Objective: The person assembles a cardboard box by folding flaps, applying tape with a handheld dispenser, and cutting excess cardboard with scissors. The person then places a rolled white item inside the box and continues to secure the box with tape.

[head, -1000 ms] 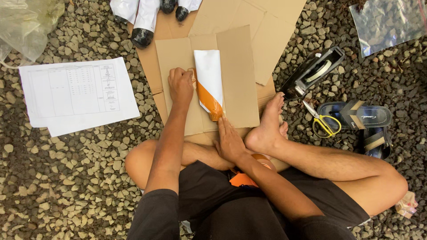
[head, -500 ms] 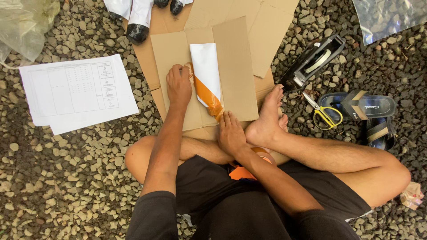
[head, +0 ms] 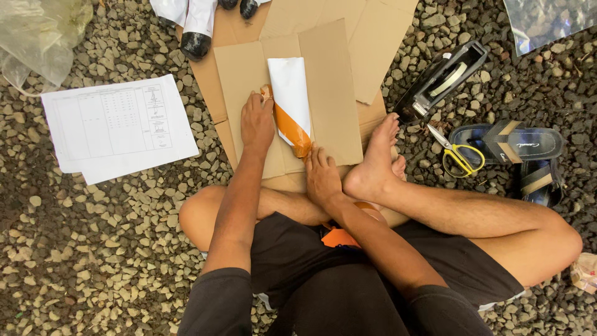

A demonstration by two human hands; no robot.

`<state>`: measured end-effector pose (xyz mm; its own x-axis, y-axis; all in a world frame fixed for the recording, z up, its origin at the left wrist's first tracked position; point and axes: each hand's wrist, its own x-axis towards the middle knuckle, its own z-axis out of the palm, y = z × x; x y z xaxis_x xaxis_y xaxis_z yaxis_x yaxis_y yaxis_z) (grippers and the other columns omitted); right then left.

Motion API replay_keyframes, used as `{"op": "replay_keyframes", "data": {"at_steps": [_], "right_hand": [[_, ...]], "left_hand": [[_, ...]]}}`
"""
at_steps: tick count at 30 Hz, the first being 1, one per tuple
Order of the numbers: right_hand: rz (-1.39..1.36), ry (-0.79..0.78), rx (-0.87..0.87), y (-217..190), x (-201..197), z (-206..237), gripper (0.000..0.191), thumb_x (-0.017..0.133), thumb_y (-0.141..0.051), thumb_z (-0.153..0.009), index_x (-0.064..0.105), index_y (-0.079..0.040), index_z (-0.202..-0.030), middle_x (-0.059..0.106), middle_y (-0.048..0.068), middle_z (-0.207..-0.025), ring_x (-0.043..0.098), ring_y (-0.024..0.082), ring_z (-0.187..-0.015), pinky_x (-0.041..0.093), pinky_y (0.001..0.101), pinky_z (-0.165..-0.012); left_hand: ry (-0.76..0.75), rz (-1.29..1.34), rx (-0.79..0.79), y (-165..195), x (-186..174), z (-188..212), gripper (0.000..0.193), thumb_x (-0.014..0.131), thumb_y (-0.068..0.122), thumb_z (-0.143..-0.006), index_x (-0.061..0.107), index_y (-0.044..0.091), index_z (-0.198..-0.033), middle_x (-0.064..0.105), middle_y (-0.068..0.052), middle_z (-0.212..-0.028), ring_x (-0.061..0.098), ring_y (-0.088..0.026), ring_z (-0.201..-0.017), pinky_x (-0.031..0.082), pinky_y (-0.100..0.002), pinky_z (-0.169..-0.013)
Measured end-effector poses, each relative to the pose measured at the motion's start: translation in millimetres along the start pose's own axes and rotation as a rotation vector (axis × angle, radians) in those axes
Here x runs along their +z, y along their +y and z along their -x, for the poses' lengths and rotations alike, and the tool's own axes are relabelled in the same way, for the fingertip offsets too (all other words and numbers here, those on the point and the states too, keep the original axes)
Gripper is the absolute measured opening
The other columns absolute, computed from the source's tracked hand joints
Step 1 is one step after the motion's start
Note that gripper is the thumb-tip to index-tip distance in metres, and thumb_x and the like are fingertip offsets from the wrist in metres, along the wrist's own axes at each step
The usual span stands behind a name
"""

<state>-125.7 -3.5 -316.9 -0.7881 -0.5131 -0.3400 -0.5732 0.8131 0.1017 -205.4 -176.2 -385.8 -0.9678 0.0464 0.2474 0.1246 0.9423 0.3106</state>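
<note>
Head view, person seated cross-legged on gravel [head: 93,249]; lower frame edge cuts off the torso.

Right hand [head: 322,176]: palm down, fingers together and extended, tips touching the near, orange end of the white-and-orange packet [head: 290,104]. Nothing pinched. An orange item lies beneath the right forearm in the lap, mostly hidden; kind not determinable.

Left hand [head: 257,122]: flat, fingers loosely spread, pressing on the cardboard sheet [head: 329,81], fingertips against the packet's left edge. A small tan bit shows at the fingertips; cannot make out what it is.

Packet lies lengthwise on the cardboard, between both hands, orange band wrapping diagonally at the near end.

Right of cardboard: bare foot [head: 376,165] resting on its edge, yellow-handled scissors [head: 459,155], black tape dispenser [head: 440,81], two sandals [head: 522,155], overlapping.

Left: printed paper sheets [head: 118,127], text too small to resolve.

Far edge: white packets with black ends [head: 199,28], cut off by frame. Clear plastic bags in both top corners, partly out of view.
</note>
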Motion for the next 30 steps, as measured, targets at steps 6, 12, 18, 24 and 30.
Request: {"op": "replay_keyframes", "data": {"at_steps": [6, 12, 18, 24, 30], "right_hand": [[-0.068, 0.01, 0.002, -4.2, 4.0, 12.1, 0.064, 0.045, -0.023, -0.094, 0.037, 0.006, -0.151, 0.033, 0.029, -0.158, 0.034, 0.041, -0.144, 0.036, 0.0486, -0.109], [-0.456, 0.101, 0.062, -0.4, 4.0, 16.1, 0.062, 0.052, -0.017, -0.095, 0.037, 0.012, -0.147, 0.034, 0.034, -0.157, 0.032, 0.046, -0.148, 0.03, 0.0515, -0.119], [-0.924, 0.196, 0.11, -0.8, -0.7, 5.1, 0.091, 0.064, -0.011, -0.084, 0.013, 0.018, -0.153, 0.024, 0.039, -0.159, 0.025, 0.051, -0.149, 0.022, 0.0499, -0.124], [-0.878, 0.055, 0.123, -5.5, -4.5, -2.5, 0.101, 0.07, -0.011, -0.08, 0.002, 0.017, -0.149, 0.018, 0.04, -0.158, 0.021, 0.05, -0.147, 0.017, 0.0508, -0.121], [-1.112, -0.05, 0.165, 24.3, -2.7, 10.9, 0.087, 0.064, -0.013, -0.084, 0.02, 0.007, -0.157, 0.038, 0.032, -0.155, 0.038, 0.043, -0.147, 0.03, 0.0443, -0.123]], "left_hand": [[-0.041, 0.216, -0.13, 6.9, -5.1, 9.0, 0.035, 0.062, 0.001, -0.09, 0.064, -0.004, -0.124, 0.057, -0.022, -0.128, 0.048, -0.042, -0.135, 0.037, -0.05, -0.115], [-0.018, 0.137, -0.189, 15.5, 1.0, 19.9, 0.041, 0.058, 0.001, -0.098, 0.058, 0.006, -0.138, 0.055, -0.02, -0.146, 0.045, -0.037, -0.146, 0.034, -0.047, -0.123], [-0.086, 0.496, -0.38, 47.4, 11.1, 29.8, 0.06, 0.044, 0.028, -0.111, 0.029, -0.008, -0.157, 0.038, -0.028, -0.16, 0.039, -0.041, -0.148, 0.033, -0.046, -0.122], [-0.163, 0.345, -0.355, 49.3, 9.9, 30.6, 0.072, 0.049, 0.037, -0.109, 0.022, -0.007, -0.158, 0.037, -0.029, -0.16, 0.039, -0.04, -0.148, 0.024, -0.053, -0.122], [0.023, 0.486, -0.395, 44.9, -11.1, 39.5, 0.083, 0.061, 0.039, -0.102, 0.021, -0.006, -0.16, 0.045, -0.03, -0.152, 0.046, -0.044, -0.138, 0.035, -0.053, -0.117]]}}
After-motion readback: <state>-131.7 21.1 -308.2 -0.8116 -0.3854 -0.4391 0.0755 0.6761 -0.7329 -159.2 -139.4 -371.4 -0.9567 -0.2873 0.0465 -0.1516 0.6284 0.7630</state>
